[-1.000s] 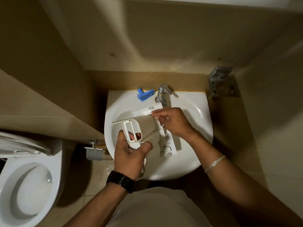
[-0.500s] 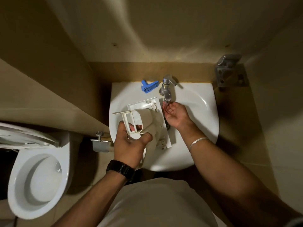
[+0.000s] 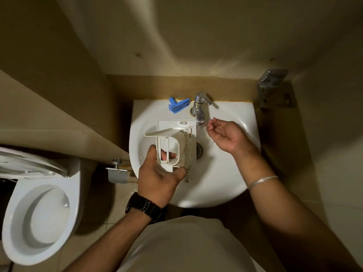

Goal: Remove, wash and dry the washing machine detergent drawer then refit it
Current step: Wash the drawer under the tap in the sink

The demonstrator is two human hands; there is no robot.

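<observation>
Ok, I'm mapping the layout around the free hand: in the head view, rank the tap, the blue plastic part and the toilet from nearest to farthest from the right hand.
From the right hand:
1. Tap, just to its left at the back of the sink.
2. Blue plastic part, on the sink's back rim, left of the tap.
3. Toilet, on the floor far to the left.

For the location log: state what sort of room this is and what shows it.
A small bathroom, most likely in a home. A white toilet stands left of a wall-hung basin with a chrome tap, and a paper-roll holder is fixed between them.
</observation>
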